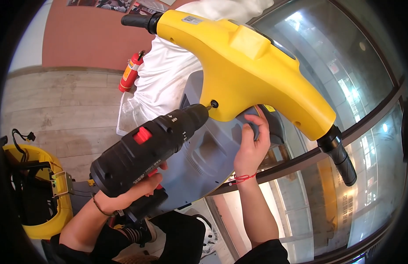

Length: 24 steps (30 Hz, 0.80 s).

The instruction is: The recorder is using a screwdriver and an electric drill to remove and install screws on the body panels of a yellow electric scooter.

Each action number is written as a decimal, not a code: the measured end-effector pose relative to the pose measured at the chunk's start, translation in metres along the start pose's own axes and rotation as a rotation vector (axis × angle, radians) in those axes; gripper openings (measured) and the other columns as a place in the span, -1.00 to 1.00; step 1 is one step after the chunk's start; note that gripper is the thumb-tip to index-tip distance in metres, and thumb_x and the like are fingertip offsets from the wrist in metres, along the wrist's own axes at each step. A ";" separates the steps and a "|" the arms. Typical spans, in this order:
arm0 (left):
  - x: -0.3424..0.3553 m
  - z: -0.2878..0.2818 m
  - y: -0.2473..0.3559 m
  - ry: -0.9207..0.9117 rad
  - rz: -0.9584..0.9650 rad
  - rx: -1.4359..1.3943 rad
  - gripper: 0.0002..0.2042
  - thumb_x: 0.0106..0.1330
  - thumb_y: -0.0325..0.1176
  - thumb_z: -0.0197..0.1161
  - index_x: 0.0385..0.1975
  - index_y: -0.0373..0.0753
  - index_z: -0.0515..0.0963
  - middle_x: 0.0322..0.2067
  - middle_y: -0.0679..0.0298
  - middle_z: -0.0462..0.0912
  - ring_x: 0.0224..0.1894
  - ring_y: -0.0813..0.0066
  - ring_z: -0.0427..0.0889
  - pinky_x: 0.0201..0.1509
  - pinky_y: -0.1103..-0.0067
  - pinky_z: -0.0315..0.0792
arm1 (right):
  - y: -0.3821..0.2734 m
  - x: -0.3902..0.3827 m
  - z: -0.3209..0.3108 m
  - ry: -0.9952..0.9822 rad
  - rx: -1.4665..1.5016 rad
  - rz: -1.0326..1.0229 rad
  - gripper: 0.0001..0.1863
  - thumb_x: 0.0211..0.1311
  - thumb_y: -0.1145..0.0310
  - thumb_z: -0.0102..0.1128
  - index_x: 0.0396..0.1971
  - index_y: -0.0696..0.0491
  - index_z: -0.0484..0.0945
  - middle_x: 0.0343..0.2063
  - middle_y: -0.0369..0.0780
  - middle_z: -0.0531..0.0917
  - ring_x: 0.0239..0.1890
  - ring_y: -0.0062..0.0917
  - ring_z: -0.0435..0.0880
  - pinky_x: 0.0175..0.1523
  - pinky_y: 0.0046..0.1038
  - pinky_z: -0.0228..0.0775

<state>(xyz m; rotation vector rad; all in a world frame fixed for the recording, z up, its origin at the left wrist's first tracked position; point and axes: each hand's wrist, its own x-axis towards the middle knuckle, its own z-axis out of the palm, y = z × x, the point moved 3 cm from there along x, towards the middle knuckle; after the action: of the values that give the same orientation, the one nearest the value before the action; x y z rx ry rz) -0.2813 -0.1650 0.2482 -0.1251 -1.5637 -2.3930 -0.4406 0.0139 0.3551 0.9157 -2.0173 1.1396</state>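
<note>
My left hand (135, 193) is wrapped round the grip of a black cordless drill (155, 143) with a red switch on top. The drill points up and to the right. Its bit meets a black round recess (214, 104) low on the yellow handlebar housing (256, 72); whether it sits in a screw head is too small to tell. My right hand (253, 147) is just under the housing's lower edge, beside the grey body panel (204, 154). Its thumb and index finger are apart, with nothing visible between them; the other fingers are partly hidden.
Black handgrips (338, 158) end the housing on both sides. A white cloth (162, 70) drapes behind it, with a red fire extinguisher (131, 72) on the floor. An opened yellow shell (58, 189) with wiring stands at left. Glass panes (340, 57) run along the right.
</note>
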 end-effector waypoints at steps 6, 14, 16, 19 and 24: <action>0.000 0.013 -0.001 0.072 -0.142 -0.402 -0.67 0.07 -0.38 0.14 -0.16 -0.39 0.45 -0.30 0.12 0.56 -0.68 0.51 0.45 -0.57 0.64 0.37 | 0.000 -0.001 -0.001 -0.007 -0.046 -0.014 -0.81 0.12 0.59 -0.02 -0.26 0.17 0.51 0.12 -0.03 0.46 0.15 -0.36 0.40 0.25 -0.42 0.12; -0.009 0.040 0.005 0.132 -0.320 -0.675 -0.64 0.13 -0.22 0.07 -0.18 -0.39 0.41 -0.36 0.14 0.55 -0.72 0.50 0.39 -0.61 0.58 0.33 | 0.000 0.000 0.001 0.011 0.001 -0.020 -0.82 0.07 0.58 0.02 -0.29 0.19 0.49 0.09 0.05 0.44 0.15 -0.19 0.41 0.25 -0.31 0.13; -0.010 0.045 0.007 0.147 -0.296 -0.665 -0.63 0.13 -0.21 0.06 -0.18 -0.38 0.41 -0.36 0.14 0.55 -0.73 0.49 0.37 -0.61 0.57 0.33 | 0.000 0.000 0.001 0.013 -0.008 -0.031 -0.82 0.07 0.58 0.03 -0.29 0.19 0.49 0.09 0.05 0.44 0.15 -0.18 0.41 0.25 -0.30 0.14; -0.011 0.051 0.007 0.166 -0.273 -0.593 -0.63 0.13 -0.21 0.06 -0.17 -0.37 0.41 -0.34 0.13 0.55 -0.73 0.49 0.37 -0.61 0.58 0.34 | 0.000 0.000 0.000 0.017 -0.013 -0.036 -0.82 0.06 0.58 0.04 -0.29 0.18 0.49 0.09 0.05 0.44 0.16 -0.18 0.40 0.26 -0.30 0.14; -0.012 0.051 0.002 0.162 -0.301 -0.640 -0.66 0.14 -0.29 0.08 -0.14 -0.37 0.42 -0.32 0.13 0.51 -0.70 0.47 0.41 -0.57 0.57 0.37 | 0.001 0.000 0.000 0.017 -0.015 -0.034 -0.74 0.06 0.57 0.04 -0.19 0.20 0.46 0.08 0.05 0.44 0.17 -0.17 0.39 0.28 -0.29 0.11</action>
<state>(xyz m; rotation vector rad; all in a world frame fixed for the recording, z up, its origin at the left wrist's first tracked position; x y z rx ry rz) -0.2729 -0.1170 0.2687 0.1870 -0.7419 -2.9689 -0.4410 0.0141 0.3547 0.9261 -1.9863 1.1082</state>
